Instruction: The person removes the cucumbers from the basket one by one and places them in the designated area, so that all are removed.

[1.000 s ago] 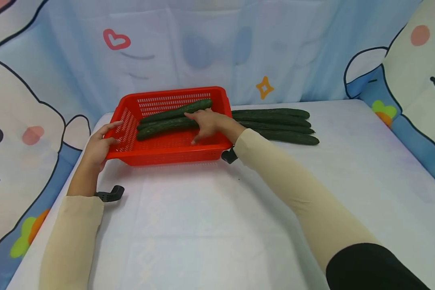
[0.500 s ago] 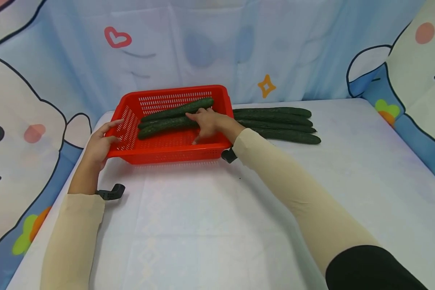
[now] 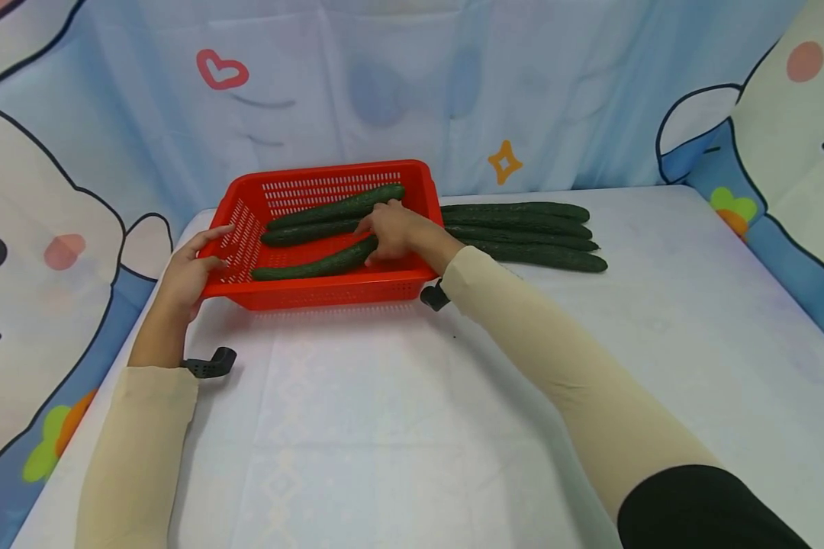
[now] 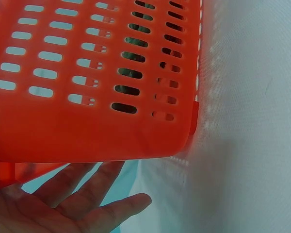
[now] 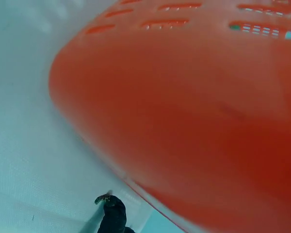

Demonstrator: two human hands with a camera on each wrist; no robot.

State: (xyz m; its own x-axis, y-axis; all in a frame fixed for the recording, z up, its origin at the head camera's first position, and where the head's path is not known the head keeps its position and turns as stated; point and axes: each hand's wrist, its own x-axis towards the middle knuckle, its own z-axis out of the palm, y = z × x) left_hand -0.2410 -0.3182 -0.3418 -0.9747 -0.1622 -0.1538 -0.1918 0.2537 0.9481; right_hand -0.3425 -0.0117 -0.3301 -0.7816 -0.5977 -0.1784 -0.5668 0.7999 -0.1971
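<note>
A red slotted basket (image 3: 412, 284) stands at the back left of the white table. Three dark green cucumbers lie in it: one along the back (image 3: 336, 206), one in the middle (image 3: 305, 232), one near the front wall (image 3: 309, 267). My right hand (image 3: 387, 236) reaches over the basket's right side and grips the right end of the front cucumber. My left hand (image 3: 195, 263) rests with straight fingers on the basket's left rim. In the left wrist view the left hand (image 4: 77, 204) lies flat under the basket wall (image 4: 87, 73). The right wrist view shows only the basket's outer wall (image 5: 194, 97).
Several long cucumbers (image 3: 529, 232) lie side by side on the table right of the basket. A patterned blue cloth backdrop (image 3: 398, 84) rises behind and at both sides. White table surface (image 3: 398, 427) stretches in front of the basket.
One cucumber has been drawn from the middle of the basket toward its front wall by my right hand, whose fingers now curl on its end. The left hand has stayed on the rim.
</note>
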